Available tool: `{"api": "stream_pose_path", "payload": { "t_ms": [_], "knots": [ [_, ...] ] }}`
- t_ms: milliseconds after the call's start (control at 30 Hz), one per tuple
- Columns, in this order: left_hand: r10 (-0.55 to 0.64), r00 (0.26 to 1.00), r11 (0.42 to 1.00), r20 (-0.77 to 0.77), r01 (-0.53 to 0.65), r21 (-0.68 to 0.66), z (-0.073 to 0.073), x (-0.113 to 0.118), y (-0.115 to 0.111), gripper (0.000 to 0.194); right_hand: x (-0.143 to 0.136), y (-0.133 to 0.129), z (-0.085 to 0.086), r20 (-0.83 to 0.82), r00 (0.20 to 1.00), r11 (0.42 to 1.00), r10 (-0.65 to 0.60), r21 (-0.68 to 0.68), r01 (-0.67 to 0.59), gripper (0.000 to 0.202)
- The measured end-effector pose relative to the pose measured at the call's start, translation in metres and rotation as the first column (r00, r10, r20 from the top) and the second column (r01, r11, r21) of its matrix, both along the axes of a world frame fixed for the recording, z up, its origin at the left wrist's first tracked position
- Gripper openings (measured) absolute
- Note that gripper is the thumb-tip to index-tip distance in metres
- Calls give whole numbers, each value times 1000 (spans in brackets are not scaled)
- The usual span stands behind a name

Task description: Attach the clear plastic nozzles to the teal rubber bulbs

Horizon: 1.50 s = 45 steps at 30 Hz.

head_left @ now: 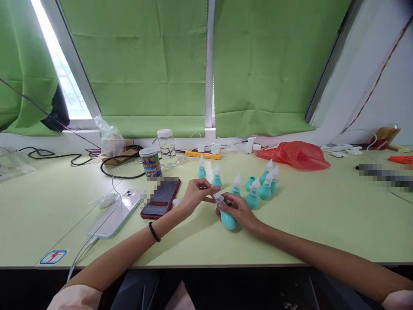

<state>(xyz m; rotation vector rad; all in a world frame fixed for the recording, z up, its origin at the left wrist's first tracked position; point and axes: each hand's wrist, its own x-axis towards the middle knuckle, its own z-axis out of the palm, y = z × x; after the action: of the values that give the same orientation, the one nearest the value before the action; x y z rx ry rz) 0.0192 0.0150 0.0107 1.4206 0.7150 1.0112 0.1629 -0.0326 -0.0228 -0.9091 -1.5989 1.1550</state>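
Observation:
My right hand [240, 211] is wrapped round a teal rubber bulb nasal aspirator [228, 220], its bulb tilted down toward me. At the top of it, the fingers of my left hand [196, 196] pinch the white nozzle [218, 196]. Fingers partly hide the joint between nozzle and bulb. Just beyond my hands stand several more teal aspirators with translucent tips, among them one aspirator [252, 196] right of my right hand and another aspirator [201, 168] farther back. One teal bulb [250, 184] has an uncovered round opening. A small white piece [176, 201] lies by my left wrist.
Left of my hands lie a red-edged phone [163, 198] and a pale phone [116, 215] with a white cable across it. Behind are a printed tub [150, 163], a clear jar [167, 148], an orange power strip [203, 154] and a red plastic bag [293, 155].

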Motion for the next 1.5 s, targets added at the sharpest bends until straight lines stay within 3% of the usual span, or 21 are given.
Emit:
{"api": "stream_pose_path", "payload": {
  "t_ms": [133,333,533,1000,1133,1300,1400,1500],
  "knots": [
    [-62,997,998,-52,62,10,-5,-3,2,27,1,2,1,13,999,998,-43,52,42,26],
    [-174,978,982,-116,181,57,-3,-5,4,27,1,0,3,65,994,990,-90,115,82,24],
    [-214,959,970,-185,231,75,1,-9,3,29,2,-2,2,79,987,981,-138,151,125,18],
    [-264,934,933,-243,311,183,-5,-14,9,30,4,0,4,35,999,1000,-15,6,15,18],
    [-228,929,921,-292,303,246,-4,-16,8,30,4,0,8,56,998,1000,13,-3,-13,18],
    [-161,955,934,-251,229,275,0,-8,0,28,4,2,11,-2,1000,995,-11,100,11,15],
    [-131,958,939,-256,203,277,8,-4,-5,28,4,3,8,-66,998,995,-24,93,30,17],
    [9,974,931,-225,74,358,25,-10,0,25,5,4,4,-137,988,997,-68,37,73,26]
  ]
}}
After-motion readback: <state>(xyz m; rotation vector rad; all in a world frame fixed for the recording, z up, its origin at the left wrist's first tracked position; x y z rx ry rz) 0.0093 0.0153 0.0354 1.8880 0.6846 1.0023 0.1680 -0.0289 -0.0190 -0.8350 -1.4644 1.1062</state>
